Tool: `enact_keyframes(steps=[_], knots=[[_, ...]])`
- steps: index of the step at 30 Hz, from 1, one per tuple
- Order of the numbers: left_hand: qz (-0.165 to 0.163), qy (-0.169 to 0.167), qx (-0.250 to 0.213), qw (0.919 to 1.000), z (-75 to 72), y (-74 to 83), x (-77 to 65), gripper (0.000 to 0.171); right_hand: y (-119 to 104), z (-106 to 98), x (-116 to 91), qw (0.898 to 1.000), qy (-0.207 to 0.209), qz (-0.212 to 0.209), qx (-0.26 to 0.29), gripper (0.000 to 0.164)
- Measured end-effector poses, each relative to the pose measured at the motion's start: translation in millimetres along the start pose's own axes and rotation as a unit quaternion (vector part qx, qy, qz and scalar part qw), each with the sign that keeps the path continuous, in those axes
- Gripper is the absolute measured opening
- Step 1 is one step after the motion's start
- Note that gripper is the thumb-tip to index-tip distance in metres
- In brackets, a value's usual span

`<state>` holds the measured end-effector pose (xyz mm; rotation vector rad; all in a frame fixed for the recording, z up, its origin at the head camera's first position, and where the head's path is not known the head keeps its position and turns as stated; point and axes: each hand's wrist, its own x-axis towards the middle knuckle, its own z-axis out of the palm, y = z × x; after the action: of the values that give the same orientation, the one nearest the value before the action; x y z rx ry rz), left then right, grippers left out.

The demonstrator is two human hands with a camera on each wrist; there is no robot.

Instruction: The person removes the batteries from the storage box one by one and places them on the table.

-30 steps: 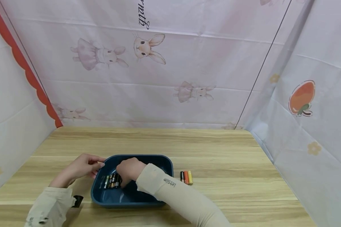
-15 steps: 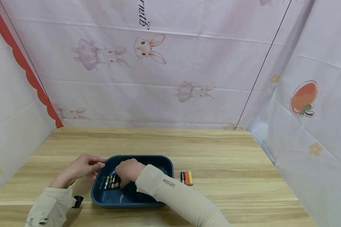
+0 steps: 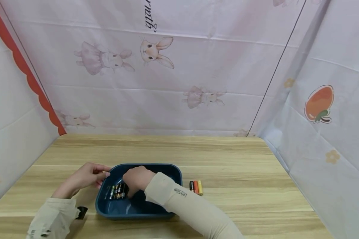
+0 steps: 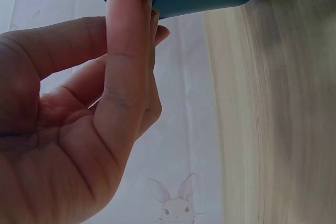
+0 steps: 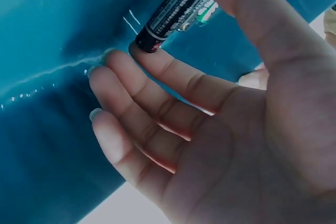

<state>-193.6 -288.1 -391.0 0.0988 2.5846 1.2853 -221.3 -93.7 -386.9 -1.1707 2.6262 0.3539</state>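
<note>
A dark blue plastic basin (image 3: 131, 216) stands on the wooden table. My left hand (image 3: 88, 176) holds its back left corner, the thumb at the rim and the fingers against the outer wall. In the left wrist view the fingertips of the left hand (image 4: 123, 66) meet the blue wall. Inside the basin, my right hand (image 3: 136, 179) reaches down beside a row of several batteries (image 3: 116, 191) at the left. The right wrist view shows the right hand (image 5: 199, 108) pinching a black battery (image 5: 170, 14) by its ends between thumb and index finger; the other fingers are loosely bent.
Three more batteries, a black one (image 3: 191, 186), an orange one (image 3: 196, 187) and a yellow one (image 3: 200, 187), lie side by side on the table, right of the basin. Walls covered in printed cloth (image 3: 167, 109) close off the back and sides of the table (image 3: 227, 159).
Hardly anything differs. Both hands keep their places at the basin, and the right hand shifts only very slightly beside the row of batteries.
</note>
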Motion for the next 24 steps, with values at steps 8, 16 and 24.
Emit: enact_keyframes(steps=[8,16,24], knots=[[0.005,-0.005,0.004,1.0,-9.4,-4.4,13.4,0.035,7.8,-10.4,1.5,1.0,-0.007,0.002,0.02,0.026],[0.01,-0.002,0.009,0.9999,-9.7,-4.9,13.9,0.034,18.7,-15.5,-11.7,0.998,0.001,-0.006,0.057,0.026],[0.014,0.002,0.01,0.9998,-8.2,-5.4,13.4,0.034,28.3,-21.3,-26.6,0.998,0.024,-0.021,0.06,0.036]])
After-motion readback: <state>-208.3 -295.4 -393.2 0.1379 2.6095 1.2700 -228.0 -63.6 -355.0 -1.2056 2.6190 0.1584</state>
